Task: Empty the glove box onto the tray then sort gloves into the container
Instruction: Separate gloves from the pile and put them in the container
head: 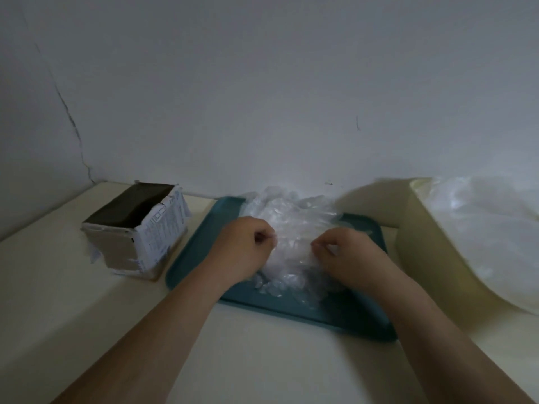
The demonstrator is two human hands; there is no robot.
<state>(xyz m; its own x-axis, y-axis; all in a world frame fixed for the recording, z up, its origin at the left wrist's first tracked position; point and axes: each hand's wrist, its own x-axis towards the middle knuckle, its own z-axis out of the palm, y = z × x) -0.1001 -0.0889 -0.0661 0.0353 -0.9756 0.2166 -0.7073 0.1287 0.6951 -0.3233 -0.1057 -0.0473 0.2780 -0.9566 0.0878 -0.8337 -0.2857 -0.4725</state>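
A heap of clear plastic gloves (pixel 291 220) lies on the teal tray (pixel 192 252) in the middle of the table. My left hand (pixel 242 249) pinches a glove at the heap's left side, fingers curled. On the right side of the heap, my right hand (pixel 347 255) pinches the thin plastic too. The torn cardboard glove box (pixel 137 231) stands open-topped to the left of the tray; its inside looks dark. The pale yellow container (pixel 431 252) stands to the right of the tray, with clear gloves (pixel 490 228) piled in it.
The cream table (pixel 73 316) runs to a white wall (pixel 262 97) just behind the tray. The table's left edge slants away behind the box.
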